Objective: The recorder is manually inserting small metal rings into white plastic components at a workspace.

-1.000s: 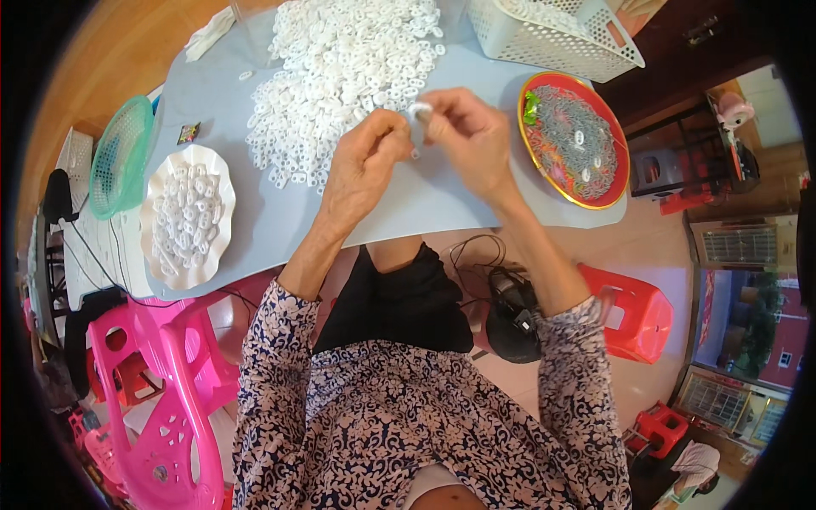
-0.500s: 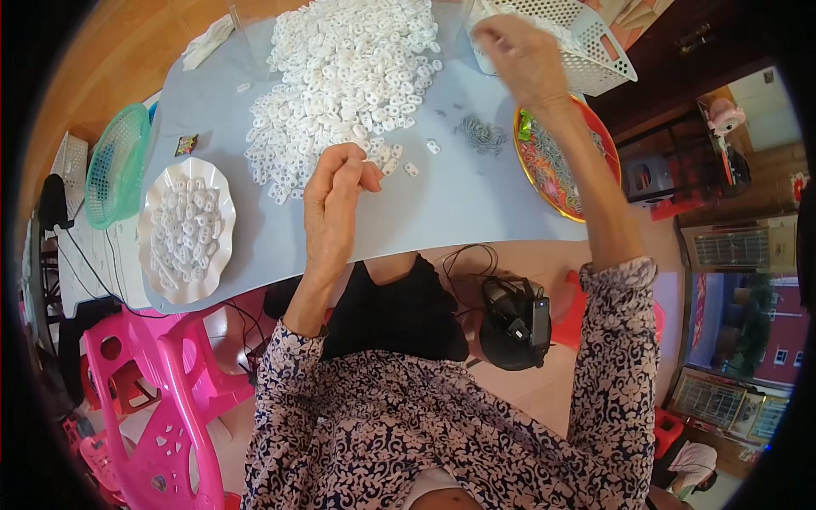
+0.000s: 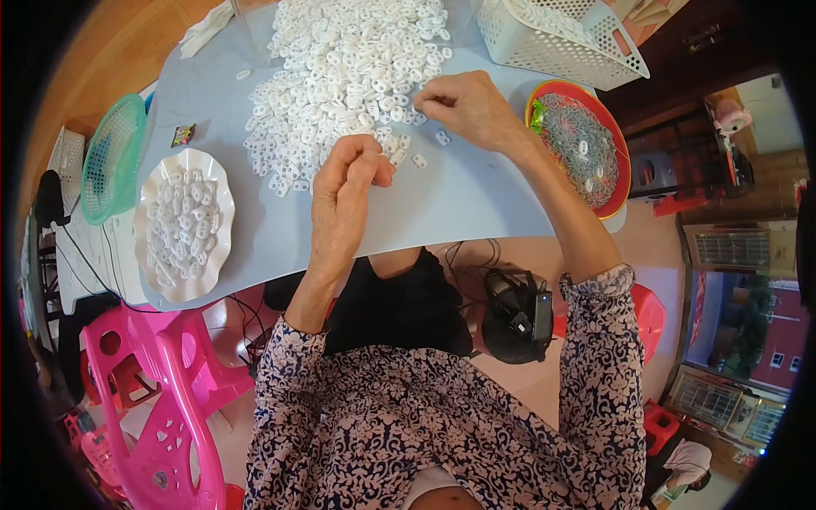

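Pale grey-blue tabletop over a tan tiled floor; wooden flooring shows beyond its far left corner. From my feed, a big heap of small white plastic pieces covers the far middle of the tabletop, thinning out into loose strays toward the centre.

Right hand: fingers curled close together, tips pinched down at the near right fringe of the heap. I can't tell whether a piece is actually caught between them; a few loose pieces lie just beside the tips. The forearm runs in bare from the near right edge, crossing just left of the red bowl.

Left hand: raised near the tabletop's centre, fingers bunched with the thumb pressed to the fingertips. Something small may sit in the pinch, but it's too small for me to make out. The wrist bends up from the near edge, patterned sleeve below.

Around:
- White scalloped plate of the same white pieces near the near left corner.
- Green mesh basket overhanging the left edge.
- Small wrapped sweet between the basket and the heap.
- The red bowl at the right edge holds thin grey-green strands and a few white pieces.
- White perforated basket at the far right corner.
- Pink plastic chair below the near left corner; a black device on the floor under the near edge.

Nothing lies between either hand and the heap.
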